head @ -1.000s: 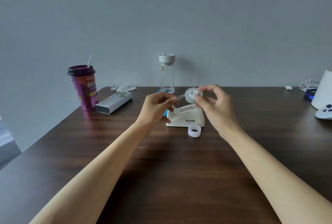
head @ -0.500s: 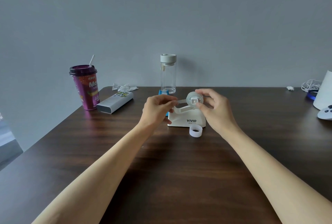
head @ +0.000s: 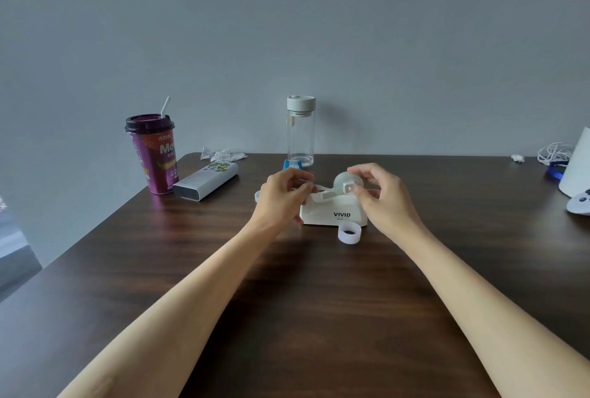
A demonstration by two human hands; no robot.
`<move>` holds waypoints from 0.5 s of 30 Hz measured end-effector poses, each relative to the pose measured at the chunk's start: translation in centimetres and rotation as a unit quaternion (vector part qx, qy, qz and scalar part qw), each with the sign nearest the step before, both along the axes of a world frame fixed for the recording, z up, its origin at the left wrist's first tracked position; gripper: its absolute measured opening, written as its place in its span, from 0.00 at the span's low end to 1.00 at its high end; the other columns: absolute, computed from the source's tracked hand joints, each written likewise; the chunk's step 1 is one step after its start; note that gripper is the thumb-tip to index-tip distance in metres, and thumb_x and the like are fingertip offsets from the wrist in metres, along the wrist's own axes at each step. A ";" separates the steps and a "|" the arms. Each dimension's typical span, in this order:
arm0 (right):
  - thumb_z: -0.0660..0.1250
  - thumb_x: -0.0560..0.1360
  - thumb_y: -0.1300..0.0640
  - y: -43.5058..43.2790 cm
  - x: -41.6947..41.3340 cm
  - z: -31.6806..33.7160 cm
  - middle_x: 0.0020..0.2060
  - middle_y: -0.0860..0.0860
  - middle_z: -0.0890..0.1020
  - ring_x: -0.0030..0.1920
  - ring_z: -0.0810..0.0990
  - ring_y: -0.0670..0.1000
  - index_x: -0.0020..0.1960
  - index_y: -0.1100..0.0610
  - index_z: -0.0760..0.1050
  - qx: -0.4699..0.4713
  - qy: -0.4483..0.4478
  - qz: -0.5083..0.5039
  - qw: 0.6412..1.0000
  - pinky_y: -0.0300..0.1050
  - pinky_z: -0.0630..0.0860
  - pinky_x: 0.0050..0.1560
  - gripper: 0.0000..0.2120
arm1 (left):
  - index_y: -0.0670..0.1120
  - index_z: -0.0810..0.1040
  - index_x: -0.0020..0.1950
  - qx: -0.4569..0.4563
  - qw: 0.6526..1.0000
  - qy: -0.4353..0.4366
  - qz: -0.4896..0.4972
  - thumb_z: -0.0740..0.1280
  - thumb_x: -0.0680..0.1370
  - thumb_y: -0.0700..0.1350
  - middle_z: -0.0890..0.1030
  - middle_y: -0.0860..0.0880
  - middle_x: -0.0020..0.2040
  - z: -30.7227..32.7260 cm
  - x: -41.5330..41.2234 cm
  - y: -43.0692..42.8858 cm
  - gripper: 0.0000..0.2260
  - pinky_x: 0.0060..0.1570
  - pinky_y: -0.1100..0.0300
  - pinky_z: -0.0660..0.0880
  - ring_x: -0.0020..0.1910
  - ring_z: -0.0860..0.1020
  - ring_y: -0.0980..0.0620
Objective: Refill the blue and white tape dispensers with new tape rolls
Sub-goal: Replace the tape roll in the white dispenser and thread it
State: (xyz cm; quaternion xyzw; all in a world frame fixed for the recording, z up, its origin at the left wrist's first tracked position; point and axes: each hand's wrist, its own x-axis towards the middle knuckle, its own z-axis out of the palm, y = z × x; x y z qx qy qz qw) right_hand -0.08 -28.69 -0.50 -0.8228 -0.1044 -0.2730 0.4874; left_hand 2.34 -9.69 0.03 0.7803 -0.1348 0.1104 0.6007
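Note:
The white tape dispenser (head: 332, 213) marked VIVID stands mid-table. My right hand (head: 380, 196) holds a tape roll on its hub (head: 343, 183) low over the dispenser's rear slot. My left hand (head: 282, 195) pinches the loose tape end (head: 321, 188) above the dispenser's front. Behind my left hand only a small part of the blue dispenser (head: 292, 164) shows. An empty white tape core (head: 349, 232) lies in front of the white dispenser. Another small white ring (head: 258, 195) peeks out left of my left hand.
A clear bottle (head: 300, 131) stands behind the dispensers. A purple cup with a straw (head: 153, 155), a grey box (head: 206, 184) and crumpled wrappers (head: 222, 155) sit at the left. A white cylinder (head: 578, 163), cables (head: 554, 155) and a white controller (head: 579, 204) are at the right edge.
Both hands have come down, bringing the tape roll from above the white dispenser down to its slot. The pulled tape end now lies along the dispenser's top.

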 end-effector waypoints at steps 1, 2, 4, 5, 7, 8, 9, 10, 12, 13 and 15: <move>0.67 0.75 0.64 0.0 0.0 0.0 0.53 0.45 0.82 0.56 0.79 0.45 0.55 0.51 0.78 -0.005 -0.001 -0.003 1.000 0.35 0.75 0.52 0.11 | 0.43 0.80 0.54 0.001 1.000 -0.001 0.001 0.66 0.76 0.39 0.85 0.46 0.45 0.0 0.0 0.0 0.09 0.26 0.54 0.79 0.34 0.76 0.58; 0.66 0.75 0.64 0.0 0.1 -0.1 0.53 0.45 0.82 0.57 0.79 0.46 0.55 0.52 0.78 -0.011 -0.003 -0.007 1.000 0.35 0.75 0.52 0.11 | 0.43 0.80 0.55 0.004 1.000 -0.003 0.002 0.66 0.76 0.39 0.85 0.45 0.45 0.0 -0.1 0.0 0.09 0.25 0.57 0.78 0.33 0.76 0.58; 0.66 0.75 0.64 0.1 0.1 -0.2 0.54 0.46 0.82 0.57 0.79 0.46 0.55 0.52 0.79 -0.018 -0.003 -0.010 1.000 0.35 0.75 0.52 0.11 | 0.43 0.80 0.55 0.010 1.000 -0.009 0.005 0.65 0.75 0.39 0.85 0.45 0.45 0.1 -0.1 0.0 0.09 0.24 0.62 0.76 0.32 0.76 0.58; 0.66 0.75 0.64 0.2 0.1 -0.2 0.54 0.46 0.82 0.56 0.79 0.46 0.55 0.52 0.79 -0.021 -0.001 -0.009 1.000 0.34 0.74 0.52 0.11 | 0.43 0.80 0.55 0.011 1.000 -0.010 0.006 0.65 0.75 0.39 0.85 0.45 0.46 0.1 -0.1 0.0 0.09 0.24 0.64 0.76 0.32 0.76 0.58; 0.64 0.76 0.65 0.3 0.0 -0.1 0.53 0.46 0.82 0.55 0.79 0.46 0.54 0.52 0.79 -0.031 0.004 -0.008 0.999 0.32 0.73 0.51 0.12 | 0.44 0.80 0.55 0.010 1.000 -0.008 0.004 0.65 0.75 0.39 0.85 0.45 0.46 0.1 -0.1 0.0 0.09 0.24 0.61 0.77 0.33 0.76 0.58; 0.63 0.76 0.66 0.4 -0.1 0.0 0.53 0.46 0.83 0.54 0.79 0.45 0.54 0.52 0.79 -0.030 0.006 -0.009 1.000 0.30 0.72 0.50 0.13 | 0.44 0.80 0.55 0.010 1.000 -0.006 0.004 0.65 0.75 0.39 0.85 0.45 0.46 0.0 -0.1 0.0 0.09 0.24 0.59 0.77 0.33 0.76 0.58; 0.62 0.76 0.67 0.3 -0.2 0.0 0.52 0.47 0.83 0.54 0.79 0.45 0.54 0.52 0.79 -0.025 0.008 -0.011 1.000 0.30 0.72 0.50 0.14 | 0.44 0.80 0.54 0.011 1.000 -0.004 0.004 0.65 0.75 0.39 0.85 0.45 0.46 0.0 -0.1 0.0 0.09 0.24 0.58 0.77 0.33 0.76 0.58; 0.61 0.76 0.67 0.3 -0.2 0.1 0.52 0.47 0.83 0.53 0.79 0.45 0.54 0.52 0.79 -0.021 0.009 -0.014 1.000 0.30 0.72 0.50 0.14 | 0.44 0.80 0.55 0.011 1.000 -0.002 0.004 0.66 0.75 0.39 0.85 0.45 0.46 0.0 -0.1 0.0 0.09 0.24 0.57 0.77 0.33 0.76 0.58; 0.60 0.76 0.67 0.3 -0.3 0.0 0.52 0.47 0.82 0.53 0.78 0.44 0.54 0.53 0.79 -0.031 0.009 -0.026 0.999 0.32 0.73 0.51 0.15 | 0.44 0.80 0.55 0.011 1.000 -0.001 0.002 0.66 0.75 0.39 0.85 0.45 0.46 0.0 -0.1 0.0 0.10 0.23 0.58 0.77 0.34 0.76 0.57; 0.60 0.76 0.67 0.4 -0.3 -0.1 0.52 0.47 0.82 0.52 0.78 0.44 0.55 0.53 0.79 -0.040 0.007 -0.033 0.999 0.33 0.73 0.51 0.15 | 0.44 0.80 0.55 0.011 1.000 0.000 0.001 0.66 0.75 0.39 0.85 0.45 0.46 0.1 -0.1 0.0 0.10 0.23 0.59 0.76 0.34 0.76 0.57; 0.60 0.75 0.68 0.5 -0.3 -0.1 0.52 0.47 0.80 0.51 0.77 0.44 0.55 0.54 0.80 -0.046 -0.002 -0.044 0.998 0.30 0.73 0.50 0.15 | 0.43 0.79 0.55 0.010 1.000 0.001 -0.002 0.66 0.75 0.39 0.85 0.45 0.46 0.1 -0.2 0.0 0.10 0.22 0.60 0.76 0.35 0.76 0.57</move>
